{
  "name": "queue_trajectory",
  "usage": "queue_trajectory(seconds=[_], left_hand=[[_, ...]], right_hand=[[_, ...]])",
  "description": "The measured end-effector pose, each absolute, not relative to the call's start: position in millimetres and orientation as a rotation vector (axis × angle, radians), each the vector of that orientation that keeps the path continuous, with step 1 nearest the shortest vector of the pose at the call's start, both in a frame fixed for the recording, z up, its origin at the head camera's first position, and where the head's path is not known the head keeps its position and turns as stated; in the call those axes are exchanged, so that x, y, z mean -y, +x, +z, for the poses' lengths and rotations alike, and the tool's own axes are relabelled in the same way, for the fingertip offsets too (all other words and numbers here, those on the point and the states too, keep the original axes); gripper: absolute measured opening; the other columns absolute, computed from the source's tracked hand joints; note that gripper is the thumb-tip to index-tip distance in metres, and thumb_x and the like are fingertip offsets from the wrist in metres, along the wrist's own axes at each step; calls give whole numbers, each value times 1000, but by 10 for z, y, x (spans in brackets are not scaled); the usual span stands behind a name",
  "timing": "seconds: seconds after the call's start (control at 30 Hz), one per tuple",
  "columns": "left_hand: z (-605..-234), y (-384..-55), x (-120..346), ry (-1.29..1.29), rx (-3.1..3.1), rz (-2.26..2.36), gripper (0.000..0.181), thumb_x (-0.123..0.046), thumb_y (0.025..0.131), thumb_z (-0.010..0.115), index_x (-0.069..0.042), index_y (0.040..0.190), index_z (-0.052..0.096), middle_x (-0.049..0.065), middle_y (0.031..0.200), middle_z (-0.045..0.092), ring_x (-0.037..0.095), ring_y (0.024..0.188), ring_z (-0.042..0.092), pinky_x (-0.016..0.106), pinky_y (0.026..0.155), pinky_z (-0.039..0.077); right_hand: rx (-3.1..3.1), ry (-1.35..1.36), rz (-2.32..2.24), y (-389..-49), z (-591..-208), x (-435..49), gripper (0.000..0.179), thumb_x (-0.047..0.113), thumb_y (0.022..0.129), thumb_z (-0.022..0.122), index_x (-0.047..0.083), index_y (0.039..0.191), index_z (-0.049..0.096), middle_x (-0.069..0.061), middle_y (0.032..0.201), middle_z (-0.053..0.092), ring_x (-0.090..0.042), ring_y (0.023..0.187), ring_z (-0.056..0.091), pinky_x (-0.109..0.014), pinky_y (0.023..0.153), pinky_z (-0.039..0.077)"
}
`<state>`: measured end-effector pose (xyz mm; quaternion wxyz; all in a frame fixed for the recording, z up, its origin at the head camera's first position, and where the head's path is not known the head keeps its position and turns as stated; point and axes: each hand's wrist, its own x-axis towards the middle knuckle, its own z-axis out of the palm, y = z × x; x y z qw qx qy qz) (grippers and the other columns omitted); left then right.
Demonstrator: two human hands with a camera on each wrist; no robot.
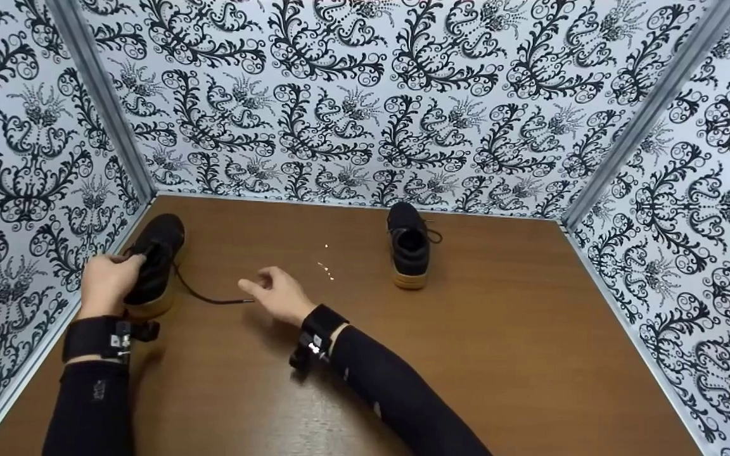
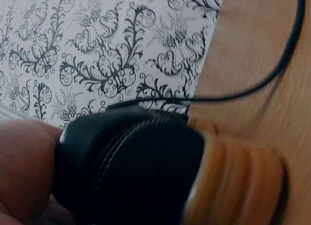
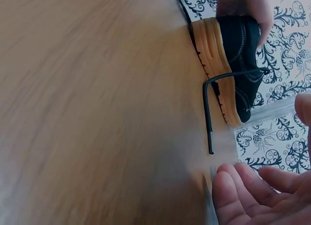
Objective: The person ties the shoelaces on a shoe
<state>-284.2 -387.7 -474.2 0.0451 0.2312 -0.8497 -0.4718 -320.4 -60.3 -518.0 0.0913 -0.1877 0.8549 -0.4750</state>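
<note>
At the left of the head view a black shoe (image 1: 157, 256) with a tan sole stands on the table, its toe toward the back wall. My left hand (image 1: 108, 278) grips this shoe near its opening, the thumb over the upper. From the shoe's right side a black shoelace (image 1: 203, 297) trails across the wood. Its tipped end lies close to my right hand (image 1: 279, 294). In the right wrist view a small gap separates the shoelace (image 3: 209, 118) from the loosely bent fingers (image 3: 228, 188), which hold nothing. In the left wrist view the shoe's heel (image 2: 146, 171) appears close up.
A second black shoe (image 1: 409, 250) with a tan sole stands farther back, right of centre, a loop of lace at its side. The brown wooden table (image 1: 498, 329) is bounded by patterned walls (image 1: 352, 114) at the back and both sides. Small light reflections show mid-table.
</note>
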Motion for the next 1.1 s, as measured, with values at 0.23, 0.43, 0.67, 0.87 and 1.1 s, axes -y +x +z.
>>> queue_trajectory(seconds=[0.23, 0.43, 0.67, 0.87, 1.1], left_hand=[[-4606, -2829, 4057, 662, 2767, -1364, 75, -43, 108, 66, 26, 136, 54, 37, 111, 69, 38, 86, 75, 46, 72, 67], [-4593, -2836, 4088, 577, 2770, -1313, 40, -29, 102, 71, 12, 101, 74, 7, 73, 71, 23, 60, 71, 40, 58, 64], [-4587, -2778, 3971, 537, 2803, -999, 50, -38, 106, 63, -12, 63, 70, 0, 68, 72, 25, 65, 63, 37, 59, 48], [-4634, -2752, 3662, 388, 2664, -926, 42, -29, 102, 66, -6, 70, 80, 11, 75, 78, 32, 70, 68, 39, 60, 47], [-4562, -2795, 3143, 208, 2595, -885, 31, -25, 102, 69, -1, 93, 87, 21, 97, 82, 48, 90, 76, 57, 78, 57]], right_hand=[[-2487, -556, -1420, -3162, -5154, 692, 65, 54, 108, 70, 3, 148, 64, -6, 127, 75, -16, 115, 70, -30, 104, 55], [-2540, -650, -1340, -3173, -5135, 719, 63, 48, 108, 72, -1, 148, 63, -1, 116, 72, -12, 107, 67, -27, 99, 54], [-2533, -657, -1335, -3192, -5087, 764, 66, 53, 108, 70, 3, 150, 63, 0, 122, 71, -10, 110, 66, -27, 101, 55], [-2514, -641, -1393, -3204, -5037, 749, 66, 54, 108, 71, 4, 151, 63, -7, 131, 72, -12, 115, 67, -28, 103, 55], [-2461, -676, -1515, -3232, -5013, 717, 63, 50, 109, 71, 6, 153, 62, -14, 146, 65, -17, 126, 67, -29, 105, 56]])
